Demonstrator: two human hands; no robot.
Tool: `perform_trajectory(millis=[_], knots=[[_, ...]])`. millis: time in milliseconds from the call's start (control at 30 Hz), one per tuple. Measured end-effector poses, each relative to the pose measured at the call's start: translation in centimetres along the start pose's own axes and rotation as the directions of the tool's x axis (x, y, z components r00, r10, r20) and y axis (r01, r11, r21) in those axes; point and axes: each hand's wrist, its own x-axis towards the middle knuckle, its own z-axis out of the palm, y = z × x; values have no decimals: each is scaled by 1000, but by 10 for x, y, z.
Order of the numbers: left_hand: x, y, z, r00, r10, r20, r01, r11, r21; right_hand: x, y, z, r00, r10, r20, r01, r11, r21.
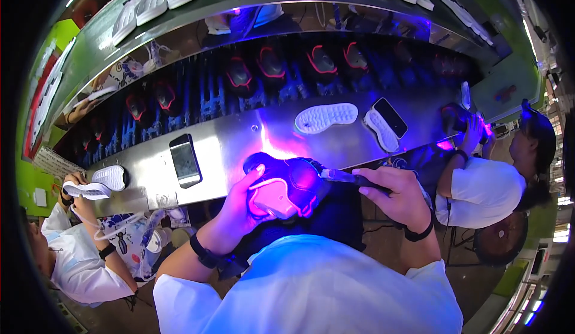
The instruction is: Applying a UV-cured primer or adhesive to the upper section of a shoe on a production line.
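My left hand (237, 207) is closed around the side of a dark shoe upper (303, 175), held above the near edge of the bench. Under violet light, part of the upper and its edge lines glow pink. My right hand (400, 195) grips the dark handle of a brush (339, 176). The brush's tip meets the right end of the upper; its bristles are hard to make out there. Beyond the upper, a white shoe sole (326, 118) lies on the metal bench. Another white sole (381, 129) sits beside it, under a phone.
A dark conveyor (209, 94) carrying several shoe uppers runs behind the metal bench (239, 136). A phone (185, 161) lies left on the bench. Co-workers sit on the left (90, 256) and right (485, 190). Several white soles (153, 3) line the green shelf above.
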Motion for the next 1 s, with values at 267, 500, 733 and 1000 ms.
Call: perform_trajectory(millis=[267,500,733,1000], knots=[[3,-5,4,941,-315,125,338,843,-419,21,11,-16,990,-134,-40,131,988,-77],[13,-28,-10,830,-413,376,552,509,-660,34,15,-8,976,-216,-26,214,973,-85],[-6,-41,-5,798,-270,538,601,411,-685,39,7,27,964,-265,-10,265,964,14],[-30,-13,7,885,360,296,-404,909,103,5,29,80,993,-115,-31,115,993,-19]])
